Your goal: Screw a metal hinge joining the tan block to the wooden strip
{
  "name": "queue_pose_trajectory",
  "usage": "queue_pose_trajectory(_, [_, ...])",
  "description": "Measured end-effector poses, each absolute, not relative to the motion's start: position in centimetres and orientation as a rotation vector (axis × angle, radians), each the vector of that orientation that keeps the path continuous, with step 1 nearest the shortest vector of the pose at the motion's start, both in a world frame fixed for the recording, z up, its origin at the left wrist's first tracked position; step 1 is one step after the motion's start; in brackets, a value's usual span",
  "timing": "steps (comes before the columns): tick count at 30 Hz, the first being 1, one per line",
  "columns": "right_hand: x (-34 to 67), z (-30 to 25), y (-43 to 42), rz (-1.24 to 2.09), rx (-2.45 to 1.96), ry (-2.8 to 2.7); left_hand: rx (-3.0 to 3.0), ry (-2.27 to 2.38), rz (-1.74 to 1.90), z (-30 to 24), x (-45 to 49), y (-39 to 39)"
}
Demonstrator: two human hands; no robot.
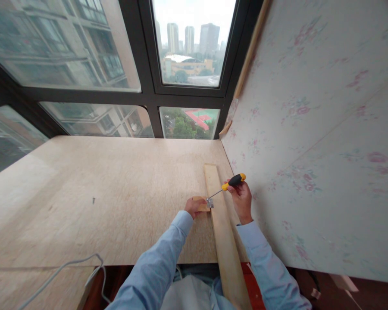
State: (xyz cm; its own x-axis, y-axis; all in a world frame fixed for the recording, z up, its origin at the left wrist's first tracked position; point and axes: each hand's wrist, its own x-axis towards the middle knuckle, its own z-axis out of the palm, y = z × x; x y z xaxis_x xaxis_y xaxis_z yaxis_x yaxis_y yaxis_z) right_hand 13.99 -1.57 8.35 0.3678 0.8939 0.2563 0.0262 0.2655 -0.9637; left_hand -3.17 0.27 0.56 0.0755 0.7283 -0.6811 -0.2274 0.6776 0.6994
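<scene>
My right hand [241, 199] is closed round the yellow and black handle of a screwdriver [233, 181]. Its shaft slants down left to a small metal bracket [210, 203]. The bracket sits where a small wooden block [200, 202] meets a long wooden plank [223, 232]. My left hand [194, 207] is closed on the small block and presses it against the plank's left edge. The plank lies lengthwise on a large plywood board [110, 193], running from near the wall toward me and past the board's front edge.
A lone screw [93, 200] lies on the board to the left. A floral-papered wall [317, 142] stands close on the right. Dark-framed windows [148, 92] line the far side. A white cable [67, 265] trails over the front left corner.
</scene>
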Motion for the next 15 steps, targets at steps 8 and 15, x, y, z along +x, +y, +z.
queue_pose_trajectory(8, [13.4,9.0,-1.3,0.713,-1.232,-1.016,0.473,1.316,0.745,0.8,-3.2,0.2])
queue_pose_trajectory(15, [12.0,10.5,-0.7,0.653,-1.292,-1.348,0.555,1.289,0.688,0.4,-3.2,0.3])
